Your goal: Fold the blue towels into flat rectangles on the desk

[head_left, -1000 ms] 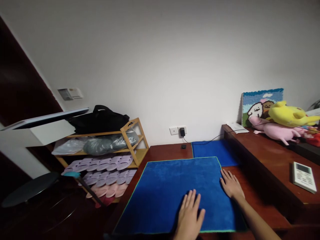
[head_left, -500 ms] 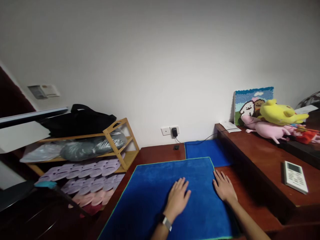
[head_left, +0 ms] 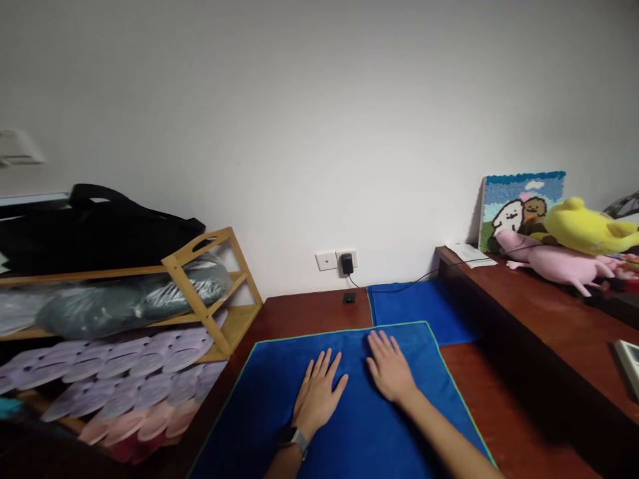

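A blue towel (head_left: 349,432) with a green edge lies spread flat on a dark red wooden surface (head_left: 304,313). My left hand (head_left: 317,392) rests palm down on the towel's middle, fingers spread, a watch on its wrist. My right hand (head_left: 389,366) lies flat beside it, nearer the towel's far edge, fingers stretched out. Neither hand holds anything. A second blue towel (head_left: 419,303) lies flat behind the first, by the wall.
A wooden shoe rack (head_left: 200,293) at left holds pale purple and pink slippers (head_left: 114,379), wrapped bundles and a black bag (head_left: 94,226). A raised wooden ledge (head_left: 539,319) at right carries plush toys (head_left: 574,246) and a remote (head_left: 630,362). A charger (head_left: 346,265) sits in the wall socket.
Both hands slid leftward and farther across the towel; the right hand moved from the towel's right edge onto its far middle. The camera view shifted left and closer.
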Demonstrator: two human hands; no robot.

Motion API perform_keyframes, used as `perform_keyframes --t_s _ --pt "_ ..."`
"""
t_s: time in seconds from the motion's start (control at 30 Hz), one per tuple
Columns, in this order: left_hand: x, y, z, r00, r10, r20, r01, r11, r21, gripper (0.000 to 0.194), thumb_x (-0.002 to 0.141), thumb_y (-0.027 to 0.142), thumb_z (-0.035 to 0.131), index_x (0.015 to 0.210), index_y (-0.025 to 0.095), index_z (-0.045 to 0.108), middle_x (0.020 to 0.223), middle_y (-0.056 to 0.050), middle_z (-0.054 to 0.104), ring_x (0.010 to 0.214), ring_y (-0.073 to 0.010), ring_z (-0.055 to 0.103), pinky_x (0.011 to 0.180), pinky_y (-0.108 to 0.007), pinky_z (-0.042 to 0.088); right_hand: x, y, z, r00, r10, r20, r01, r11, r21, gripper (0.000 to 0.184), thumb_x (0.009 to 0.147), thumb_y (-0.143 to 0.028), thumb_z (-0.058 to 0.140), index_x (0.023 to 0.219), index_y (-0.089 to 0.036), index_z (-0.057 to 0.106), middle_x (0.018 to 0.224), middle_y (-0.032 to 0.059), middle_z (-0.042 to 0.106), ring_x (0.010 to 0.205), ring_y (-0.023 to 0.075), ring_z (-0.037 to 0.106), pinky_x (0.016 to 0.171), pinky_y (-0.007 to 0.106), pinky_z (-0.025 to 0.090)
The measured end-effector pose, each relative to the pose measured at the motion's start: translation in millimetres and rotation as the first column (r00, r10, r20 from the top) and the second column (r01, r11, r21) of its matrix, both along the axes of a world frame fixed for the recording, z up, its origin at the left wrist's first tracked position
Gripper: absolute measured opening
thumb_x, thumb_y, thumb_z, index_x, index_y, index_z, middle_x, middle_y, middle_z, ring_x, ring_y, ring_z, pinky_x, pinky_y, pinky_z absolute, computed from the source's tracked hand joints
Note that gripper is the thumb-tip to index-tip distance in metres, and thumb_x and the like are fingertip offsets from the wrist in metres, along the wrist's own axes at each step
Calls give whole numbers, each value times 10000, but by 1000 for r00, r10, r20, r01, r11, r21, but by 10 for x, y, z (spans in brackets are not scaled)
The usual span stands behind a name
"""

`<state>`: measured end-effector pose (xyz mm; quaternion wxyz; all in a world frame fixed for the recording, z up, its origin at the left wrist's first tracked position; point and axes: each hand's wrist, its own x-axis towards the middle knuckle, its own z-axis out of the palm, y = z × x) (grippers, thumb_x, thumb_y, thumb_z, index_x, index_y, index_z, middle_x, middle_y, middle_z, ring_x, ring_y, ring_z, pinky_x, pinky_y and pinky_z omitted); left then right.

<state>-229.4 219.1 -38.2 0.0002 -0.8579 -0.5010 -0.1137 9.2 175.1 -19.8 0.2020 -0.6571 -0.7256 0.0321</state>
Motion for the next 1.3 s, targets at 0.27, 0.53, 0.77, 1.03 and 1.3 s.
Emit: perform_keyframes --t_s 0.27,0.53,0.77,1.03,1.3 --pt "-1 -21 -3 1000 6 3 -6 999 43 632 1031 611 300 1579 302 370 1652 -80 363 1528 -278 317 1236 -543 274 11 405 -73 989 147 0 -145 978 -147 663 1047 -543 180 1600 -208 323 1656 55 313 1559 251 201 1279 494 117" --pt "14 -37 17 1000 16 25 -17 1000 25 644 1030 617 304 1584 295 358 1656 -80 356 1535 -279 300 1246 -548 249 1337 242 -177 992 -104 73 119 962 -247 703 1030 -591 163 1624 -223 239 1688 34 230 1568 204 144 1284 445 108" --pt "8 -27 40 1000 16 8 -16 1000 15 633 1034 609 306 1584 301 358 1660 -76 346 1533 -279 303 1247 -543 256 1797 177 -375 961 -263 89 275 945 -175 646 1041 -501 207 1616 -212 269 1683 35 261 1567 199 157 1281 445 130" --pt "26 -19 55 1000 7 -7 -7 1000 6 600 1042 569 327 1590 322 334 1671 -48 323 1535 -267 297 1251 -534 252 1766 59 -299 971 -238 -19 238 971 -20 594 1055 -463 186 1540 -245 450 1590 34 461 1526 187 297 1275 443 168" --pt "218 -296 398 990 -130 56 116 972 206 419 1034 330 366 1334 253 649 1385 -74 664 1304 -275 586 1149 -495 439 1775 59 -248 983 -177 -58 176 984 -21 596 1047 -413 193 1498 -184 509 1579 53 474 1515 191 323 1268 427 188"
